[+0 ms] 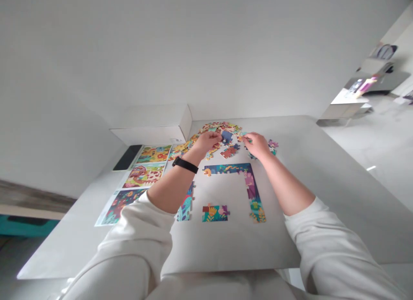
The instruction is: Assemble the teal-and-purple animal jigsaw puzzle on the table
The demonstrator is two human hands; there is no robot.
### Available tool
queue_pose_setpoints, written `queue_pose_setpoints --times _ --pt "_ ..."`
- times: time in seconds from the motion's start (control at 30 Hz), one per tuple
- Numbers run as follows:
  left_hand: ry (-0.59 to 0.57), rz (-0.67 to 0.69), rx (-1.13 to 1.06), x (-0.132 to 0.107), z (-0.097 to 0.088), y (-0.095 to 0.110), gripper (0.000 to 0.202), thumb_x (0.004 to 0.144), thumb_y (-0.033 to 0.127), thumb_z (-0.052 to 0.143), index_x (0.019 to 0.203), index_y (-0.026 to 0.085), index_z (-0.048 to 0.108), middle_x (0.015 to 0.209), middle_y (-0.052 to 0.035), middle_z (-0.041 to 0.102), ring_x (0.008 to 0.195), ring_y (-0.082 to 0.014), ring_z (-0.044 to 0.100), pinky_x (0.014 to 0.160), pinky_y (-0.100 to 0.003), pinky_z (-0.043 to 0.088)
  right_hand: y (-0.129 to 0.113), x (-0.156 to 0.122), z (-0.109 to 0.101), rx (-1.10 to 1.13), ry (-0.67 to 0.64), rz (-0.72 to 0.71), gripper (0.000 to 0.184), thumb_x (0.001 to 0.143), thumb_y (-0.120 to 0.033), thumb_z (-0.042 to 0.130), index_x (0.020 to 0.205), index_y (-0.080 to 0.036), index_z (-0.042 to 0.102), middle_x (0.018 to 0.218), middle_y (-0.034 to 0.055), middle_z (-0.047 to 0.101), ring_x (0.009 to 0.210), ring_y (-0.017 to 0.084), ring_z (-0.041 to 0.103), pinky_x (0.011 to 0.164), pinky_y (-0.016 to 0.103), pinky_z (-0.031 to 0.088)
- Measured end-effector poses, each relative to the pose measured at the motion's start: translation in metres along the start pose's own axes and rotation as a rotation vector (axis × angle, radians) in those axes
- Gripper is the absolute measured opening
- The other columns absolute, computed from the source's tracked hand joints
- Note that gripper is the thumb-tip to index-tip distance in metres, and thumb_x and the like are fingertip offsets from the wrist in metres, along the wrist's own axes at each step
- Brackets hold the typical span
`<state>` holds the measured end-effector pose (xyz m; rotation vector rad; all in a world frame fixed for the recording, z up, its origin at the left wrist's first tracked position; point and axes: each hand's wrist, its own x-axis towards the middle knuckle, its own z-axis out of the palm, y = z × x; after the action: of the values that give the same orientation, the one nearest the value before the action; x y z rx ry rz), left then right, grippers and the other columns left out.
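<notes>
Though one jigsaw section (227, 169) lies joined, a heap of loose pieces (219, 128) remains

Joined so far is a bent section running across the worktop (322, 196), then turning down toward the person. A short strip (185, 207) lies to its left, and a small flowered block (214, 213) lies between the two, nearer the person. Neither appears to touch the bent section. Most pieces are unjoined: they lie in the heap at the far side of the layout, with a small cluster (272, 148) off to the right.

The left hand (208, 141), with a black wristband (185, 165) behind it, sits over the heap, its grip narrow and its fingers bunched. The right hand (256, 145) is at the heap's right edge, its grip also narrow. Whether either holds a piece cannot be told.

Three printed picture sheets (143, 175) line the worktop's left side, beside a dark flat slab (128, 157) and a white cardboard box (161, 134). Past the right edge lie a pale floor (364, 184) and a low white shelf unit (345, 110) with colourful items.
</notes>
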<state>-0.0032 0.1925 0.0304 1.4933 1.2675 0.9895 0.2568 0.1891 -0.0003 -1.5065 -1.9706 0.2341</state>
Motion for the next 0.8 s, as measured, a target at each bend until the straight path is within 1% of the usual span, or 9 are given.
queue_pose_setpoints --times 0.1,0.17,0.3,0.4,0.5,0.6,0.67,0.73,0.8 --pt "0.025 0.007 -0.123 -0.035 -0.019 0.013 0.030 0.076 0.042 0.085 0.081 0.020 0.065 0.067 0.0026 0.059 0.052 -0.0075 0.044 0.051 -0.022 0.034 -0.036 -0.006 -0.018 0.189 -0.033 0.023 0.027 0.105 -0.037 0.061 0.113 -0.023 0.081 0.113 0.0076 0.084 0.104 0.024 0.077 0.097 0.035 0.056" --pt "0.015 0.054 -0.166 -0.057 -0.027 0.022 0.034 0.075 0.046 0.086 0.084 0.020 0.066 0.069 0.0025 0.060 0.051 -0.0061 0.037 0.049 -0.022 0.029 -0.063 -0.013 -0.028 0.343 -0.079 0.029 0.030 0.104 -0.047 0.064 0.114 -0.023 0.079 0.107 0.0057 0.085 0.098 0.023 0.077 0.093 0.034 0.057" --pt "0.028 0.138 -0.200 -0.091 -0.029 0.037 0.044 0.079 0.059 0.083 0.091 0.020 0.066 0.081 -0.0009 0.068 0.051 -0.0062 0.036 0.048 -0.024 0.030 -0.113 -0.032 -0.041 0.609 -0.216 0.028 0.043 0.098 -0.067 0.068 0.101 -0.025 0.074 0.093 0.0052 0.083 0.081 0.022 0.076 0.077 0.033 0.060" --pt "0.058 0.196 -0.210 -0.106 -0.027 0.043 0.048 0.082 0.063 0.082 0.098 0.020 0.068 0.080 -0.0010 0.068 0.052 -0.0068 0.039 0.049 -0.025 0.032 -0.139 -0.040 -0.048 0.663 -0.234 0.062 0.046 0.094 -0.070 0.072 0.088 -0.025 0.068 0.081 0.0035 0.079 0.069 0.020 0.072 0.067 0.031 0.058" --pt "0.071 0.244 -0.182 -0.115 -0.035 0.044 0.052 0.082 0.061 0.084 0.109 0.019 0.073 0.088 -0.0041 0.075 0.058 -0.0088 0.051 0.052 -0.025 0.038 -0.153 -0.041 -0.056 0.614 -0.216 0.056 0.048 0.094 -0.069 0.072 0.079 -0.025 0.064 0.074 0.0019 0.075 0.066 0.018 0.068 0.064 0.029 0.055" --pt "0.057 0.281 -0.121 -0.115 -0.052 0.041 0.056 0.081 0.059 0.085 0.120 0.019 0.075 0.099 -0.0075 0.080 0.072 -0.0135 0.065 0.061 -0.025 0.047 -0.157 -0.039 -0.057 0.562 -0.199 0.039 0.049 0.096 -0.069 0.069 0.074 -0.025 0.062 0.072 0.0016 0.073 0.064 0.017 0.066 0.063 0.028 0.052" --pt "0.072 0.281 -0.086 -0.112 -0.065 0.038 0.056 0.084 0.060 0.083 0.121 0.020 0.075 0.101 -0.0081 0.081 0.072 -0.0140 0.065 0.062 -0.026 0.048 -0.155 -0.038 -0.053 0.540 -0.205 0.034 0.051 0.097 -0.069 0.067 0.073 -0.025 0.060 0.071 0.0016 0.072 0.063 0.017 0.064 0.064 0.029 0.050" --pt "0.108 0.269 -0.056 -0.109 -0.075 0.035 0.054 0.088 0.064 0.077 0.118 0.020 0.075 0.100 -0.0080 0.082 0.065 -0.0121 0.059 0.057 -0.026 0.044 -0.151 -0.039 -0.046 0.512 -0.226 0.021 0.051 0.098 -0.069 0.066 0.072 -0.025 0.060 0.070 0.0014 0.072 0.063 0.018 0.064 0.065 0.030 0.049" --pt "0.110 0.262 -0.023 -0.106 -0.080 0.033 0.054 0.091 0.068 0.073 0.115 0.019 0.076 0.098 -0.0076 0.081 0.061 -0.0110 0.055 0.055 -0.025 0.041 -0.149 -0.040 -0.038 0.468 -0.248 -0.003 0.049 0.099 -0.067 0.065 0.074 -0.025 0.061 0.071 0.0011 0.073 0.064 0.018 0.063 0.066 0.031 0.048"
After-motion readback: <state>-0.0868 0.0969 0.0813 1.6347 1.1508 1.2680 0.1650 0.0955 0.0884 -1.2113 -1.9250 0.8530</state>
